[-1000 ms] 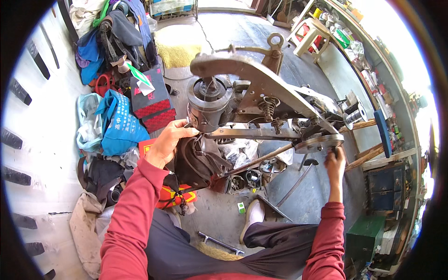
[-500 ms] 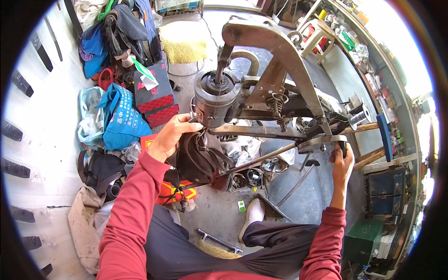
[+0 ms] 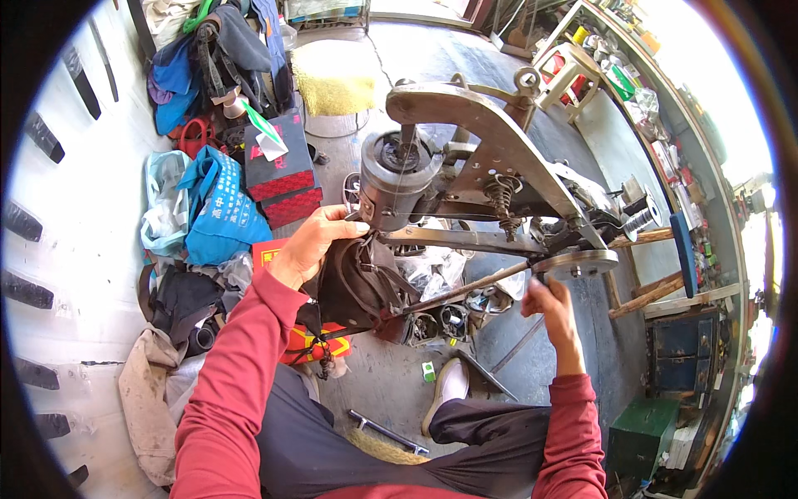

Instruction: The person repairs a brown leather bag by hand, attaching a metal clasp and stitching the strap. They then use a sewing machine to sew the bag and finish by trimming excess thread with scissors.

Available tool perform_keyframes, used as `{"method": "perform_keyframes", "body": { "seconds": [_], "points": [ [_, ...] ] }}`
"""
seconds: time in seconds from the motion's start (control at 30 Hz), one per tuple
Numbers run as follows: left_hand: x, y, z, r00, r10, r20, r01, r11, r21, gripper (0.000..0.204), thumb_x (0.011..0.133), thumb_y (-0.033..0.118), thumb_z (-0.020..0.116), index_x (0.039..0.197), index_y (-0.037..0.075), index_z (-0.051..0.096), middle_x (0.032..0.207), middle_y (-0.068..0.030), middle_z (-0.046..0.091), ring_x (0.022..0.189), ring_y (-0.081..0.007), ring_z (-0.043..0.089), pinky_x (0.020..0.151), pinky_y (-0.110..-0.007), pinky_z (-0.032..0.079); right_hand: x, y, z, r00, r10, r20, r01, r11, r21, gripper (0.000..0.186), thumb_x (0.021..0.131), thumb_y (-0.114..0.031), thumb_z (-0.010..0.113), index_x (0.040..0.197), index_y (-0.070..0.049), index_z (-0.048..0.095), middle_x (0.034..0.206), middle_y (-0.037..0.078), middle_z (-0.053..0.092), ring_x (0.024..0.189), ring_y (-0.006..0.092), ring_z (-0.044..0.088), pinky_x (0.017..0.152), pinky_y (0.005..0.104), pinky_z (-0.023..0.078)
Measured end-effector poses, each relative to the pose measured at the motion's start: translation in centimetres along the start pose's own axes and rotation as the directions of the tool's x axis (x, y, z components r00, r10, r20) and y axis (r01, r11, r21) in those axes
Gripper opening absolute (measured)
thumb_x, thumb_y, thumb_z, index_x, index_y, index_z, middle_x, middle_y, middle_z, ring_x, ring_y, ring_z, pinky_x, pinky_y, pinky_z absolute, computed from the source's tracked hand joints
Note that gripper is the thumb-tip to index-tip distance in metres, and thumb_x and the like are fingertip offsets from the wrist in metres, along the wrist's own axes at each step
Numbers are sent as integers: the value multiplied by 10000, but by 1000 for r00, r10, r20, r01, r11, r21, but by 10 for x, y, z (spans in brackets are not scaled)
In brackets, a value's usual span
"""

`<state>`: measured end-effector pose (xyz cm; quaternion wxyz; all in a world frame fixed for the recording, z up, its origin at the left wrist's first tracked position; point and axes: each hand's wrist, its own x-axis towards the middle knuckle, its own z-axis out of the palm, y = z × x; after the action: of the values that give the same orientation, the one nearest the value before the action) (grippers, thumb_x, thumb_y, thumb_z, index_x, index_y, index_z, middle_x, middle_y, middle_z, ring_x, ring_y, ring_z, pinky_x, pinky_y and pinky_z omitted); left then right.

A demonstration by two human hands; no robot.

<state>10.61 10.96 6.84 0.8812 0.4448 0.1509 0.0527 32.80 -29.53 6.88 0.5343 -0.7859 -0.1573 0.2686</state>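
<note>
A hand-cranked sewing machine of worn metal stands in front of me, its round head at the left end. Under that head hangs a dark brown leather bag. My left hand pinches the bag's upper edge, thumb and fingers pressed together close to the head. At the machine's right, my right hand is closed at the near left rim of the flat crank wheel. Its fingers wrap the wheel's handle, which they mostly hide. A coil spring sits on the machine's middle.
Blue bags, a dark box and piled clothes lie to the left. Beneath the machine are trays of small parts and a slanting metal rod. A crowded shelf, a plastic stool and a green box stand right.
My right hand has swung from the wheel's right side to its near left side. The machine's big upper arm has dipped at its left end. My left hand stays on the bag.
</note>
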Motion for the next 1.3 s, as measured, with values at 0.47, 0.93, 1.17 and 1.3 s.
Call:
{"method": "perform_keyframes", "body": {
  "seconds": [0.47,0.93,1.17,1.3],
  "points": [
    [1,-6,-1,999,32,7,-32,999,-8,214,907,95,726,1102,6,714,1032,-46,738,900,-111,693,840,-260,559,-23,-68,99,969,-248,22,220,895,388,444,1047,-331,577,1332,9,602,917,79,679,704,113,628,608,279,550],
    [2,-14,-1,1000,14,-25,-14,1000,4,200,942,95,679,1113,-2,717,1037,-37,736,894,-104,677,845,-258,535,87,-34,145,650,-756,74,88,-22,-996,259,986,-47,522,1233,7,581,1103,90,685,980,247,652,866,394,540],
    [-1,-11,-3,1000,27,13,-28,997,69,198,946,94,700,1130,20,703,1059,-5,718,949,-88,672,890,-253,541,63,-94,171,760,-644,-85,496,660,-563,281,890,-157,689,1082,47,678,1104,197,719,990,301,664,945,416,487],
    [-10,-8,-5,999,38,-13,-37,998,59,181,947,98,703,1113,24,706,1041,-1,720,934,-82,673,879,-246,543,39,-106,164,936,-317,-150,195,826,-529,279,886,-154,710,1077,47,682,1058,198,731,937,300,681,858,405,519]
  ]
}}
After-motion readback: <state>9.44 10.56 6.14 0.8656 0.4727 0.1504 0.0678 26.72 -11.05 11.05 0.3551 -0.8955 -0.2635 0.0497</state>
